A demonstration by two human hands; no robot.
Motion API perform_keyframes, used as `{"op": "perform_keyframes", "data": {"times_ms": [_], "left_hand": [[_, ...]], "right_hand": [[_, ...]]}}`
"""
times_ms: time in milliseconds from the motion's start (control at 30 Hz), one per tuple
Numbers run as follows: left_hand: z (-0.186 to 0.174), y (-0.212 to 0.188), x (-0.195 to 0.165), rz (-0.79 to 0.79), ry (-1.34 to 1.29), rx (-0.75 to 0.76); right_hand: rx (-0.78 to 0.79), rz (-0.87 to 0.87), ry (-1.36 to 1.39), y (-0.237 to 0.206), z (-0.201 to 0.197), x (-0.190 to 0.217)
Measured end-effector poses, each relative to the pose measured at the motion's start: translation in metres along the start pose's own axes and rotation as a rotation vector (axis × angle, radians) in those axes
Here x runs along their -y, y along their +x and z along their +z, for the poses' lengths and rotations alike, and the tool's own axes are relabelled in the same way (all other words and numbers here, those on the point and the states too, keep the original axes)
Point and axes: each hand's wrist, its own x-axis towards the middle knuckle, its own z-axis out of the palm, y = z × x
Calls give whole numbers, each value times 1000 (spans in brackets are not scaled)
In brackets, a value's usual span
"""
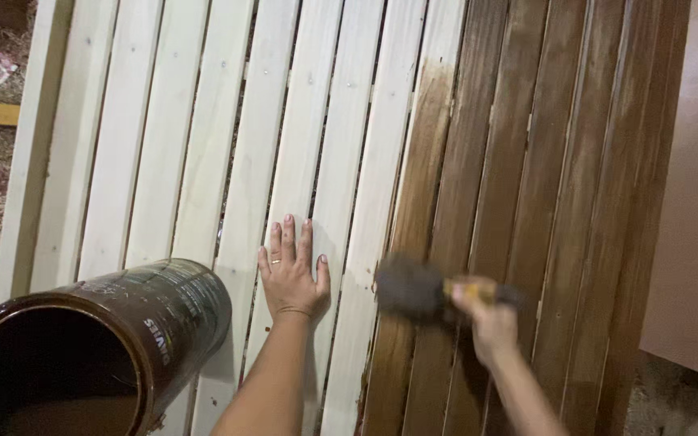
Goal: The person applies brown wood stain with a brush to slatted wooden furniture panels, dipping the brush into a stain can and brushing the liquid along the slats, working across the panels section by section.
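Lower left, an open tin [82, 355] is seen; the left hand [291, 270] is spread flat, while a light, blurred brush [414, 289] is gripped by its stiff handle in the right hand [486, 319].

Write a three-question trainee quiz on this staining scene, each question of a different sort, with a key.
1. True or false: the left hand lies flat, fingers spread, on a bare pale slat.
2. Multiple choice: the right hand holds a) a roller, b) a brush, c) a rag.
3. Fill in: the open can of brown stain stands at the picture's lower ____.

Key
1. True. The palm rests on unstained wood, left of the stained slats.
2. b. The brush is blurred; its head sits at the border between pale and brown wood.
3. Left, beside the left forearm.
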Motion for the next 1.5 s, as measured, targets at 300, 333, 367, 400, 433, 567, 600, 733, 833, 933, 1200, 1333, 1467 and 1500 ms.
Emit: {"op": "perform_keyframes", "data": {"times_ms": [300, 333, 367, 400, 433, 567, 600, 733, 833, 933, 1200, 1333, 1467, 1500], "left_hand": [[1, 0, 1, -4, 2, -8], [1, 0, 1, -1, 5, -13], [2, 0, 2, -2, -2, -15], [2, -1, 2, -4, -10, -14], [3, -1, 2, -4, -19, -13], [5, -1, 3, 6, 14, -31], [5, -1, 3, 10, 10, -39], [5, -1, 4, 26, -24, -79], [5, 0, 3, 17, -19, -62], [5, 0, 3, 25, -15, -68], [8, -1, 4, 13, -23, -68], [7, -1, 3, 3, -13, -47], [5, -2, 2, 24, -29, -73], [5, -2, 2, 27, -39, -79]], "right_hand": [[-250, -172, 118, 167, 41, 137], [-242, -311, 235, 184, 54, 159], [-181, -367, 370, 197, 66, 175], [-120, -420, 504, 203, 77, 186], [-152, -408, 505, 203, 85, 191], [-280, -504, 337, 164, 79, 133], [-250, -425, 256, 136, 68, 106], [-79, -298, 10, 8, 22, 5], [77, -74, -318, -37, -4, -30], [-20, 204, 574, 10, -5, -2], [-300, -655, 228, 200, 54, 174], [-322, -444, 435, 187, 66, 152], [-218, -493, 363, 113, 44, 65], [-257, -418, 311, 88, 36, 39]]}}
